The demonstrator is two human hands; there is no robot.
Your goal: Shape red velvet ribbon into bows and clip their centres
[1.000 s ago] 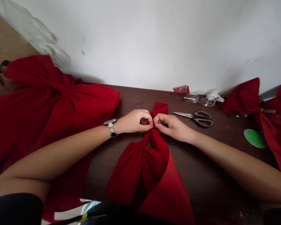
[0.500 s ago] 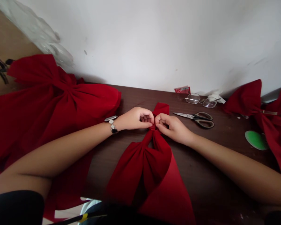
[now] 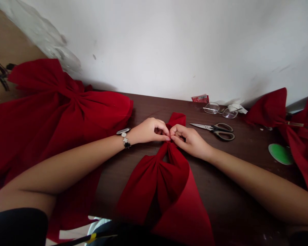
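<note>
A red fabric bow [image 3: 159, 171] lies on the dark brown table [image 3: 220, 184] before me, its loops and tails spreading toward my body. At its narrow gathered part, my left hand [image 3: 155, 130] pinches from the left side, thumb against fingers. From the right, my right hand [image 3: 188, 137] pinches the same spot, and the fingertips of both hands meet. Whatever fine piece may sit between the fingertips is hidden. Beyond the hands a short red end of the fabric sticks up. Just right of my right hand rest scissors [image 3: 215, 129] with dark handles.
A large red bow [image 3: 72, 99] covers the table's left side, and another red bow [image 3: 274, 109] lies at the right. Eyeglasses [image 3: 222, 110], a small red packet [image 3: 200, 98] and a green disc [image 3: 280, 153] are on the table. A white wall [image 3: 154, 48] stands behind.
My left hand has shifted slightly right, its thumb and fingertips now touching my right fingertips, where a small gap showed before. The bow stays nearly where it was.
</note>
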